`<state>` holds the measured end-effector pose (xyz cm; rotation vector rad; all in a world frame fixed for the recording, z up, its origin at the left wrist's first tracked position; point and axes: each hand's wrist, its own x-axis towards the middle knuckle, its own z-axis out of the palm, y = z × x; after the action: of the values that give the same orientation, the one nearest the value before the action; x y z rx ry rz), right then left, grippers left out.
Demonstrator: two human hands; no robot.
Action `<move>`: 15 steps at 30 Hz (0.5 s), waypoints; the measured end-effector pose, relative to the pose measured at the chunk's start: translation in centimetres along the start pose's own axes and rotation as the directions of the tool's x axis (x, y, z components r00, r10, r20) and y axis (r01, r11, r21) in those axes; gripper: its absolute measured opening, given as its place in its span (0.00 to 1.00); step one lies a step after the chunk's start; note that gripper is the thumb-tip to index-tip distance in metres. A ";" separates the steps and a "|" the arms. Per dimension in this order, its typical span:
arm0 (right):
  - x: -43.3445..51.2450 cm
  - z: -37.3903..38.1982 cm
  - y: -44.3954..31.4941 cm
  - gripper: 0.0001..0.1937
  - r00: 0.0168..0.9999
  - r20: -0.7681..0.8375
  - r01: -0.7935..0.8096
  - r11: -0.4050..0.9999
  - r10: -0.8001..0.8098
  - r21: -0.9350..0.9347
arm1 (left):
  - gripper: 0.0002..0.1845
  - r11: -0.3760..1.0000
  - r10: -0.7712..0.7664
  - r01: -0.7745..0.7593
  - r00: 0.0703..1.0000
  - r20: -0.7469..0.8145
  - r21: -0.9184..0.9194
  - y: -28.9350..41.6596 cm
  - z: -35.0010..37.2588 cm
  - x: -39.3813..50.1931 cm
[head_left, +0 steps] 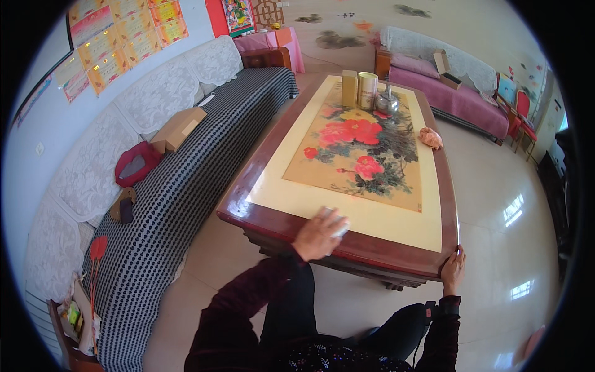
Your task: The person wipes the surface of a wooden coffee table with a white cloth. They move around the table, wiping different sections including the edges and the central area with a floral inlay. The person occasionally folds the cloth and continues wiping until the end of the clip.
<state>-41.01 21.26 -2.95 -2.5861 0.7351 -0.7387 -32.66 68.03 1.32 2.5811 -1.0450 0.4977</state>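
Pressed down on a white cloth or wipe (343, 227), my left hand (318, 235) lies at the near edge of a dark red wooden table (274, 217). My right hand (453, 269) holds the table's near right corner, its fingers along the outer side. A flower painting (372, 153) with a cream border covers the middle of the tabletop. Towards the far end stand a gold box (349, 89), a cylindrical tin (367, 91) and a round metal pot (386, 102). A crumpled pinkish cloth (431, 138) rests by the right edge.
A long sofa with a patterned cover (204, 153) runs along the left, bearing a cardboard box (179, 129) and a dark red bag (137, 163). Another sofa with a pink cover (455, 101) stands at the back right. Glossy floor tiles (492, 200) surround the table.
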 end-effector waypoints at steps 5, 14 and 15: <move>0.1 0.0 0.0 0.20 1.000 0.027 -0.010 1.000 0.010 -0.019 | 0.30 0.935 -0.334 0.338 0.941 -0.057 0.103 -11.4 -5.5 -8.3; 0.1 -0.6 -0.7 0.21 0.996 0.057 -0.060 0.995 0.064 -0.077 | 0.30 0.695 -0.649 0.640 0.755 -0.097 0.329 -19.0 -6.4 -11.6; 0.0 -0.6 -0.9 0.21 0.998 0.038 -0.057 0.997 0.059 -0.054 | 0.31 0.695 -0.646 0.634 0.758 -0.092 0.338 -18.3 -6.3 -11.4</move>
<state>-40.98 21.86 -2.09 -2.6064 0.8245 -0.6569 -28.58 89.98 -0.78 3.0285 0.0172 0.4766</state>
